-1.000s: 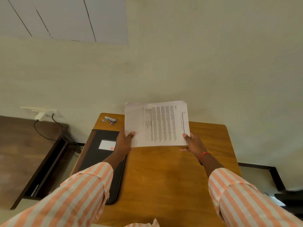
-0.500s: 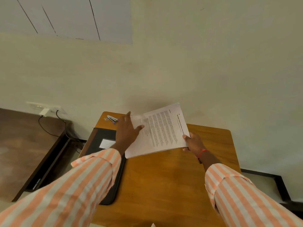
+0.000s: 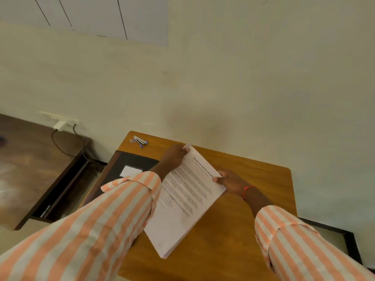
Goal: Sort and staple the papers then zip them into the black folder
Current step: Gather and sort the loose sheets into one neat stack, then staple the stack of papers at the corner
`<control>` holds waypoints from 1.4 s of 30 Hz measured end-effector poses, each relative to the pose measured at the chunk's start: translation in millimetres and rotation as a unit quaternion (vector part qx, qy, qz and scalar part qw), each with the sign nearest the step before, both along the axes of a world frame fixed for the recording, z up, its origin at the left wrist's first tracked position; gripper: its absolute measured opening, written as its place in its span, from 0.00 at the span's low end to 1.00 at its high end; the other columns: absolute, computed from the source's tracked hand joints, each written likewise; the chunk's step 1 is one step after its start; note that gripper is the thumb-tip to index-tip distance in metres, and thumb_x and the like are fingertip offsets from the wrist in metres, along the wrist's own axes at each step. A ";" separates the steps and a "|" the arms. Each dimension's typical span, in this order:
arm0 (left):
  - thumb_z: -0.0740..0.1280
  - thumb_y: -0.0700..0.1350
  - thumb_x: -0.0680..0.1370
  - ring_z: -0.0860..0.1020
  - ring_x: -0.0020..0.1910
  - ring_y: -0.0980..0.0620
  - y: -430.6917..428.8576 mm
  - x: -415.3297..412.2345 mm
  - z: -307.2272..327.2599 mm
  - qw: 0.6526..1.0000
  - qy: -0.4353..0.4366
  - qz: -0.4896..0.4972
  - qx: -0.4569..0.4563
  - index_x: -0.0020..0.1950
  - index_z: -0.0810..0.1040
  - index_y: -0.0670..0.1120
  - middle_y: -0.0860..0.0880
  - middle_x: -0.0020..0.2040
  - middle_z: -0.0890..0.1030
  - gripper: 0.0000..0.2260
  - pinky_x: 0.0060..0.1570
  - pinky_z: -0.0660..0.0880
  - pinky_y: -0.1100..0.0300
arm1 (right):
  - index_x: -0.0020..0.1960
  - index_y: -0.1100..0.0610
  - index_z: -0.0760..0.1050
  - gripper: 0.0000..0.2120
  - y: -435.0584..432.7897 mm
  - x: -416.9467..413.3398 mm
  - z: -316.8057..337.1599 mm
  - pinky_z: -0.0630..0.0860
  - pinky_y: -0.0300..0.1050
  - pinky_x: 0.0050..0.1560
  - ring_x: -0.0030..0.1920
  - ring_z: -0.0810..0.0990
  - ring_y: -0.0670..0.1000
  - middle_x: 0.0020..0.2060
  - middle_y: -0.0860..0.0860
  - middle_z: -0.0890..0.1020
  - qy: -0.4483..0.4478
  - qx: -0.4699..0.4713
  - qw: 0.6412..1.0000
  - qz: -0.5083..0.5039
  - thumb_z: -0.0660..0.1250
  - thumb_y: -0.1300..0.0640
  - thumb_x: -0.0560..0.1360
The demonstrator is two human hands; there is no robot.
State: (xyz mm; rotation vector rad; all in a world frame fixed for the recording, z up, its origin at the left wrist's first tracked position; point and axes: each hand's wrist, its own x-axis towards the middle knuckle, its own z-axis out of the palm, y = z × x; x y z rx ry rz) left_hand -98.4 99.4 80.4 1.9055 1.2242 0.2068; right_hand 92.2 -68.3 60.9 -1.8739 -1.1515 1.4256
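Observation:
A stack of printed white papers (image 3: pixel 182 201) is held over the small wooden table (image 3: pixel 233 230), turned so its long side runs toward me. My left hand (image 3: pixel 174 157) pinches the far top corner of the stack. My right hand (image 3: pixel 231 181) grips its right top corner. The black folder (image 3: pixel 129 161) with a white label lies flat on the table's left side, partly hidden by my left sleeve. A silver and blue stapler (image 3: pixel 139 140) sits at the table's far left corner, apart from both hands.
The table stands against a cream wall. To the left is a lower dark wooden desk (image 3: pixel 30 169) with a wall socket, a white plug (image 3: pixel 59 125) and a black cable. A dark frame (image 3: pixel 334 234) lies on the floor at the right.
The paper stack has been turned from sideways to lengthwise and lowered toward the table. My left hand slid from the near left edge to the far top corner.

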 end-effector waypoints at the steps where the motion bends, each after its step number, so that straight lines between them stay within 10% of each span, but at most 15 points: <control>1: 0.57 0.55 0.85 0.82 0.44 0.45 -3.1 -3.4 -5.6 1.000 -0.015 0.019 -0.020 0.52 0.78 0.47 0.45 0.45 0.82 0.15 0.45 0.79 0.51 | 0.60 0.53 0.78 0.09 3.3 2.3 -2.5 0.83 0.51 0.48 0.50 0.85 0.53 0.51 0.52 0.86 -0.009 -0.006 1.000 0.021 0.63 0.54 0.82; 10: 0.60 0.51 0.85 0.82 0.41 0.50 -49.5 -21.8 -27.9 0.969 -0.106 0.180 -0.128 0.56 0.79 0.46 0.48 0.44 0.82 0.12 0.35 0.76 0.59 | 0.53 0.50 0.75 0.08 40.4 -27.0 -9.9 0.80 0.50 0.47 0.45 0.82 0.51 0.46 0.49 0.81 -0.190 0.045 0.973 0.126 0.59 0.48 0.82; 15: 0.59 0.54 0.85 0.84 0.46 0.43 -55.4 -42.5 -38.1 0.970 -0.101 0.145 -0.169 0.53 0.78 0.44 0.45 0.46 0.83 0.15 0.50 0.80 0.47 | 0.51 0.51 0.75 0.07 42.1 -30.2 -18.9 0.77 0.44 0.43 0.44 0.82 0.51 0.45 0.49 0.81 -0.170 0.001 0.973 0.158 0.60 0.50 0.83; 24: 0.59 0.58 0.84 0.84 0.43 0.48 -56.2 -73.9 -70.5 0.962 -0.082 0.226 -0.126 0.52 0.81 0.52 0.47 0.44 0.85 0.15 0.47 0.81 0.48 | 0.60 0.54 0.77 0.12 64.3 -60.3 -33.0 0.80 0.51 0.52 0.51 0.83 0.55 0.53 0.55 0.82 -0.128 -0.035 0.968 0.212 0.60 0.49 0.83; 32: 0.58 0.55 0.85 0.84 0.44 0.49 -8.9 -111.4 -83.1 0.954 -0.093 0.259 -0.121 0.56 0.81 0.53 0.50 0.45 0.84 0.14 0.53 0.82 0.44 | 0.41 0.55 0.71 0.21 149.6 -96.4 -34.3 0.72 0.49 0.45 0.39 0.74 0.53 0.38 0.53 0.76 -0.215 -0.005 0.955 0.203 0.54 0.41 0.83; 42: 0.59 0.56 0.85 0.85 0.42 0.51 69.5 -146.5 -113.7 0.950 -0.121 0.242 -0.158 0.49 0.79 0.52 0.50 0.44 0.85 0.13 0.49 0.83 0.49 | 0.66 0.55 0.74 0.14 321.3 -158.2 -71.0 0.75 0.50 0.57 0.57 0.79 0.59 0.59 0.58 0.80 -0.396 0.034 0.870 0.292 0.60 0.59 0.81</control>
